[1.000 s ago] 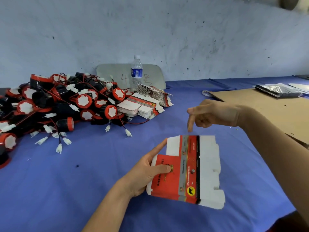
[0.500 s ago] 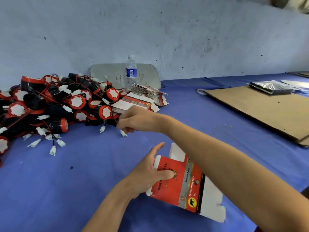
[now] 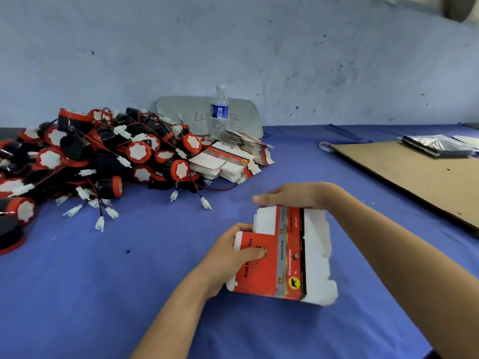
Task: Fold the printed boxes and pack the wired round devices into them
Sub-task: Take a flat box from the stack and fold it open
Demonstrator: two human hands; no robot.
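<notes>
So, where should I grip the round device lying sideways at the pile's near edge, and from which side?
Probably by its black body, from above, across the cylinder: the round device lies on its side, red cap pointing right, nothing on top. Lift slowly; wires tangle in the pile.

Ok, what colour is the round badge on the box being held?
The badge on the box is yellow with a black animal shape; best in head view.

Smeared by motion: right grip (image 3: 293, 196), fingertips unreadable. Hidden beneath the printed box (image 3: 261, 278): fingers of the left grip (image 3: 228, 257). Cut off at the left edge: pile of round devices (image 3: 137, 151); at the right edge: cardboard sheet (image 3: 414, 182). Box lettering too small to read.
</notes>
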